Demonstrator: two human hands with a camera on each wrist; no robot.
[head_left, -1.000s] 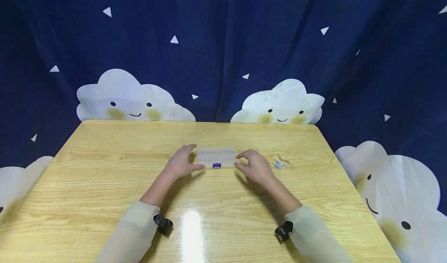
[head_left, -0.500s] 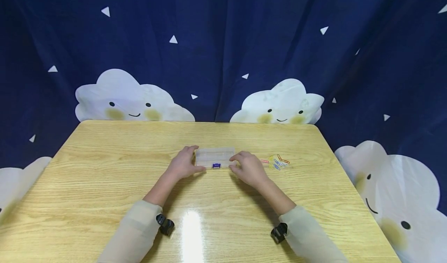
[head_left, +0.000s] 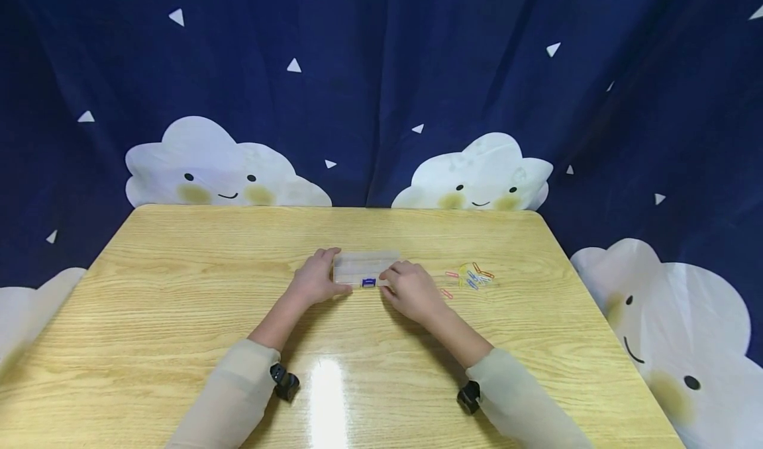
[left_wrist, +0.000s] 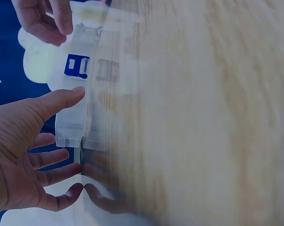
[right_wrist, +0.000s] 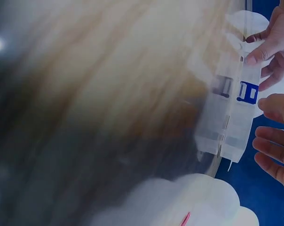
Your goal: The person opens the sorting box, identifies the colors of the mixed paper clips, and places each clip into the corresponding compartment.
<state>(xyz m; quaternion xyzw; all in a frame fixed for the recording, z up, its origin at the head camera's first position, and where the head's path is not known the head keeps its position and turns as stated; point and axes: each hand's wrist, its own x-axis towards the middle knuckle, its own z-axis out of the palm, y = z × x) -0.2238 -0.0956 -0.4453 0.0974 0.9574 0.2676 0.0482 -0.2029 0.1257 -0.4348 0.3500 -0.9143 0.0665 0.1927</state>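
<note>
A clear plastic box [head_left: 366, 261], lid down, lies on the wooden table with its blue latch [head_left: 369, 282] facing the person. My left hand [head_left: 314, 278] holds the box's left end, thumb at the front and fingers round the end. In the left wrist view, that thumb overlaps the box front [left_wrist: 75, 113] below the latch [left_wrist: 77, 66]. My right hand [head_left: 411, 291] is over the front right of the box, fingertips close beside the latch. The right wrist view has its thumb right by the latch [right_wrist: 248, 92], the other fingers loosely bent with nothing between them.
Right of the box lie several coloured paper clips: blue ones [head_left: 472, 280], red-orange ones [head_left: 483, 271] and two pink ones, one pink clip [head_left: 446, 294] nearer the right wrist. A dark blue curtain [head_left: 357, 91] with clouds hangs behind the table [head_left: 197, 257].
My right hand has moved left from the box's right end to beside the latch, uncovering the pink paper clips. My left hand has closed in slightly on the left end; the box has stayed nearly still.
</note>
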